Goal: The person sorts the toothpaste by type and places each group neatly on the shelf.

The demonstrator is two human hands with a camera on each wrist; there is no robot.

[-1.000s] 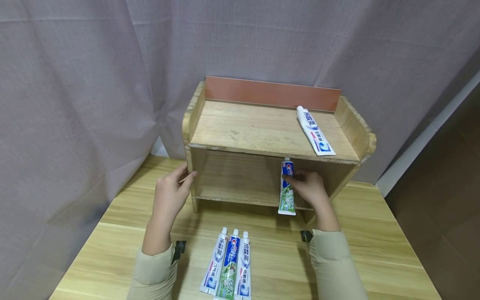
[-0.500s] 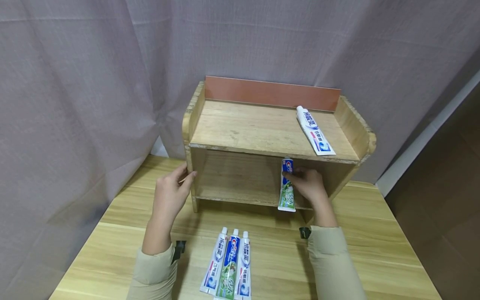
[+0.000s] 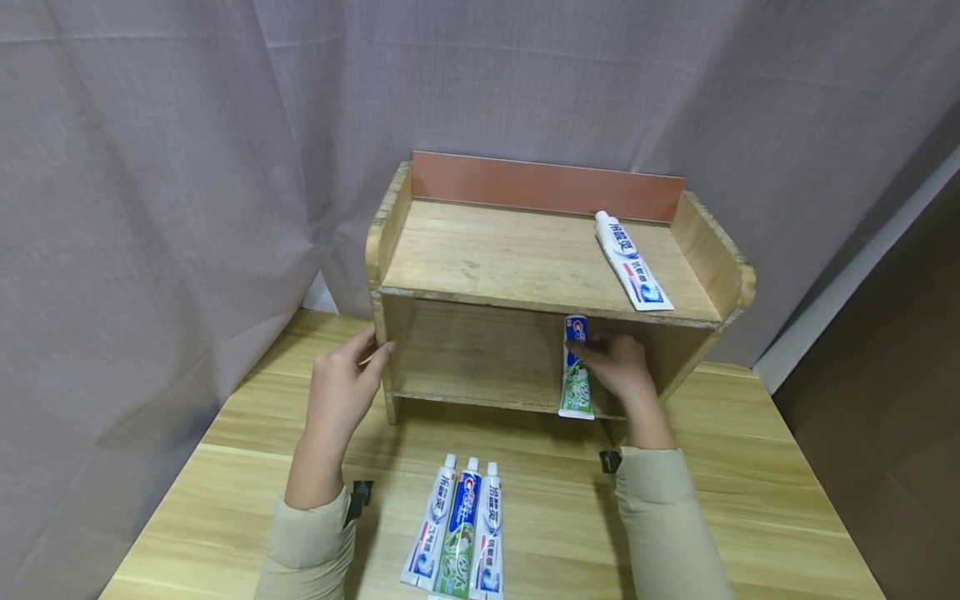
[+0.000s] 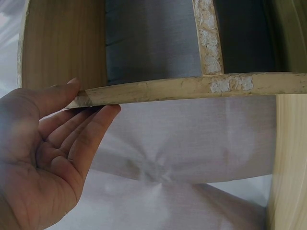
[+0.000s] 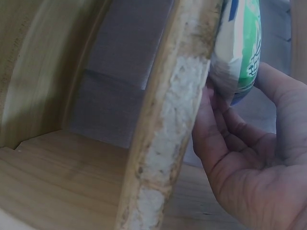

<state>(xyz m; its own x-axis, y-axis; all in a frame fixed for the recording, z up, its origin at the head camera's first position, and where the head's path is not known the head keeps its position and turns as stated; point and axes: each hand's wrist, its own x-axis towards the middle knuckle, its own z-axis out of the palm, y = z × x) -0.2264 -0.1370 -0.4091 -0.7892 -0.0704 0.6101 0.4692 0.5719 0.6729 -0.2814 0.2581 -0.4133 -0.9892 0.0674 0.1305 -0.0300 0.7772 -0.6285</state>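
Note:
My right hand (image 3: 622, 367) holds a blue-and-green toothpaste tube (image 3: 576, 390) at the right part of the lower compartment of a small wooden shelf (image 3: 480, 250). The tube's cap is hidden under the upper board, and its flat end sticks out at the lower board's front edge. In the right wrist view, the thumb and fingers grip the tube (image 5: 242, 55) from either side, close to a board edge. My left hand (image 3: 343, 379) pinches the front edge of the shelf's left side panel (image 4: 144, 90), thumb on one face and fingers on the other.
A white toothpaste tube (image 3: 633, 265) lies slanted on the upper board's right side. Two white tubes (image 3: 431, 525) and a blue-and-green tube (image 3: 461, 533) lie side by side on the wooden table (image 3: 225, 500) in front. A grey curtain (image 3: 187, 167) hangs behind.
My right hand has pushed the blue-and-green toothpaste tube slightly deeper into the lower compartment, its cap passing out of sight under the upper board. The left hand stays on the side panel.

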